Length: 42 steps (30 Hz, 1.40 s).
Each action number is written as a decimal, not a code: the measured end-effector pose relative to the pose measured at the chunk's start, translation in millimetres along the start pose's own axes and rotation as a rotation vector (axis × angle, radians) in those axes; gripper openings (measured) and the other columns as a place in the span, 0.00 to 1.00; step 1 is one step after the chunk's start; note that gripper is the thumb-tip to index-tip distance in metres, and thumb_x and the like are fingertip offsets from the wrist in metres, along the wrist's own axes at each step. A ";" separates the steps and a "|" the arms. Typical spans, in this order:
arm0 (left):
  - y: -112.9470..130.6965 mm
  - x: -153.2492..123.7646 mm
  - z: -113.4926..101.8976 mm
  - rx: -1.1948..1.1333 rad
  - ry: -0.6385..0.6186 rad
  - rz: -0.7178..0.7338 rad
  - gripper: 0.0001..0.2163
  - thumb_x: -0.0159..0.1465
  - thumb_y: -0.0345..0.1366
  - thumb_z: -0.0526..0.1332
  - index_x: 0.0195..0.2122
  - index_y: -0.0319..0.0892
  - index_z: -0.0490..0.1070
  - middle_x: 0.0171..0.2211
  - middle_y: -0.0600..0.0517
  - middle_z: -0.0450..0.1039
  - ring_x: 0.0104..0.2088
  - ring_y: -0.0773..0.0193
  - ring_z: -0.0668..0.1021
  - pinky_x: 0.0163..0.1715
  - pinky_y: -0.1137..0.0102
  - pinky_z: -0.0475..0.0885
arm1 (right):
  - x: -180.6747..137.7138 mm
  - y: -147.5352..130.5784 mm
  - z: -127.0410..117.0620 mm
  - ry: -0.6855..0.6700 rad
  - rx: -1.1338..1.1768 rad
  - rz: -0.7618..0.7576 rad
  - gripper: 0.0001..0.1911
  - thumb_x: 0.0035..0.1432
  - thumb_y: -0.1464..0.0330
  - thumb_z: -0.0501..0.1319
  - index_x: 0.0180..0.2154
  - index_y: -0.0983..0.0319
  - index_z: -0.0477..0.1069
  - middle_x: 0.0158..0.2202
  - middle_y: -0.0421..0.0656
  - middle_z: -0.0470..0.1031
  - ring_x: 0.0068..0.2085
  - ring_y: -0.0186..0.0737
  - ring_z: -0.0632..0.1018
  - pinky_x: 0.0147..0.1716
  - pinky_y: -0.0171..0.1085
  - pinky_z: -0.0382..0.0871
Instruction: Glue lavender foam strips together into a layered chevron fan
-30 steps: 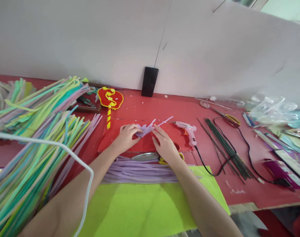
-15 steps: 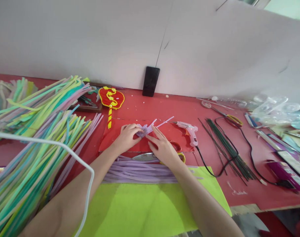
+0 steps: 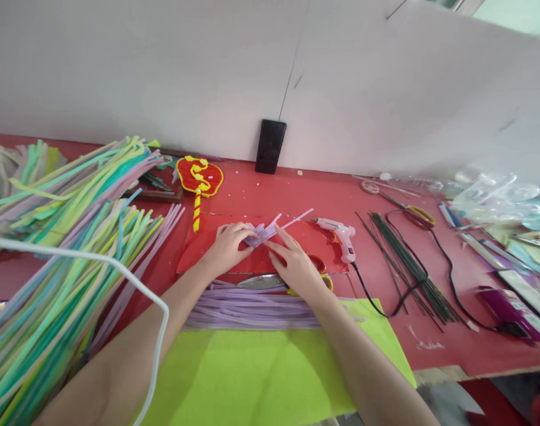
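Observation:
A small folded bunch of purple pipe cleaners (image 3: 262,234) lies over the red mat (image 3: 225,260), two ends pointing up to the right. My left hand (image 3: 229,248) pinches its left side between thumb and fingers. At the right side, my right hand (image 3: 294,263) has its fingers stretched and apart, fingertips against or just beside the strands. Below both hands, a row of loose purple pipe cleaners (image 3: 252,310) rests along the top of a lime-green sheet (image 3: 252,373). Scissors (image 3: 263,282) lie between, partly hidden under my right hand.
A pink glue gun (image 3: 341,234) with a black cord is to the right, near dark green stems (image 3: 398,266) and more scissors (image 3: 412,213). Multicoloured pipe cleaners (image 3: 74,296) heap at left, a white cable (image 3: 119,266) crossing them. A phone (image 3: 270,146) leans on the wall.
My right hand's fingers have shifted slightly right and spread a little from the purple bunch. My left hand keeps its pinch in nearly the same place.

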State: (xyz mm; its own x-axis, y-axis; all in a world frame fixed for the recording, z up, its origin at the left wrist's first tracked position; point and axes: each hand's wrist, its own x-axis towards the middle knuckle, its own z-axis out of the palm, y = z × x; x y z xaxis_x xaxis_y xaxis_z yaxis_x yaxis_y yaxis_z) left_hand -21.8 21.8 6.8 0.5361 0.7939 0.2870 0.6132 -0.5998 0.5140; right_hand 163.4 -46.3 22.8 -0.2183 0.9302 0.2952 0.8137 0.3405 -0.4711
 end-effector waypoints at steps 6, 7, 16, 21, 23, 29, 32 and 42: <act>2.1 -0.5 -0.8 -0.018 0.014 -0.005 0.06 0.59 0.34 0.59 0.38 0.45 0.68 0.44 0.52 0.72 0.48 0.61 0.72 0.49 0.62 0.57 | -1.0 1.8 2.3 -0.007 -0.012 -0.051 0.20 0.59 0.73 0.52 0.51 0.55 0.70 0.63 0.43 0.56 0.63 0.46 0.57 0.59 0.49 0.60; 2.5 -0.4 -1.0 -0.020 0.016 -0.002 0.06 0.59 0.34 0.59 0.38 0.45 0.68 0.44 0.52 0.72 0.48 0.61 0.72 0.49 0.62 0.58 | -1.1 1.9 2.6 -0.006 -0.016 -0.054 0.20 0.59 0.73 0.52 0.51 0.55 0.70 0.63 0.43 0.55 0.63 0.46 0.57 0.59 0.49 0.60; 2.1 0.2 -0.5 -0.022 0.016 -0.007 0.05 0.60 0.35 0.58 0.38 0.45 0.68 0.44 0.51 0.72 0.47 0.60 0.72 0.50 0.61 0.58 | -1.1 3.8 3.6 -0.018 -0.015 -0.067 0.20 0.59 0.73 0.52 0.51 0.54 0.70 0.63 0.41 0.55 0.63 0.47 0.57 0.58 0.50 0.61; 1.6 0.2 -0.1 -0.021 0.021 0.002 0.06 0.59 0.35 0.59 0.38 0.45 0.68 0.44 0.52 0.72 0.47 0.61 0.72 0.49 0.62 0.58 | -0.8 2.3 2.7 -0.031 -0.036 -0.057 0.20 0.59 0.74 0.52 0.51 0.55 0.70 0.63 0.42 0.56 0.63 0.47 0.58 0.58 0.49 0.60; 2.0 0.3 -0.5 -0.020 0.016 -0.002 0.06 0.59 0.35 0.59 0.38 0.45 0.68 0.44 0.52 0.72 0.47 0.61 0.72 0.49 0.62 0.58 | -0.6 2.0 2.7 -0.032 -0.036 -0.055 0.20 0.59 0.74 0.52 0.51 0.55 0.70 0.63 0.42 0.56 0.63 0.47 0.58 0.58 0.50 0.61; 2.2 0.7 -0.9 -0.019 0.000 -0.015 0.06 0.59 0.35 0.59 0.38 0.45 0.69 0.44 0.51 0.72 0.48 0.59 0.72 0.50 0.61 0.58 | -0.4 2.9 3.6 -0.026 -0.029 -0.056 0.20 0.58 0.74 0.52 0.51 0.54 0.70 0.62 0.42 0.57 0.62 0.47 0.59 0.57 0.51 0.61; 1.3 0.6 -0.2 -0.019 0.002 -0.009 0.06 0.59 0.35 0.59 0.38 0.45 0.69 0.44 0.51 0.72 0.48 0.60 0.72 0.50 0.61 0.58 | -0.5 3.0 3.8 -0.024 -0.031 -0.054 0.20 0.59 0.73 0.52 0.50 0.54 0.70 0.62 0.42 0.58 0.62 0.47 0.60 0.57 0.51 0.62; 4.5 -2.0 -1.0 0.048 0.001 0.047 0.08 0.60 0.33 0.57 0.41 0.46 0.68 0.45 0.52 0.71 0.49 0.61 0.71 0.52 0.61 0.54 | 0.1 3.1 3.7 -0.037 -0.056 -0.052 0.20 0.59 0.73 0.52 0.50 0.55 0.71 0.61 0.44 0.60 0.62 0.47 0.60 0.57 0.50 0.62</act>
State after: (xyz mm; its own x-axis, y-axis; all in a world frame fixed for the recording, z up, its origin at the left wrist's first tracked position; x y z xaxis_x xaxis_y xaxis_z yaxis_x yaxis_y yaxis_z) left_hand -20.7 17.6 9.4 0.5640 0.7650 0.3109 0.6148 -0.6403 0.4604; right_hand 163.9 -44.6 18.2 -0.2803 0.9161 0.2868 0.8294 0.3815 -0.4081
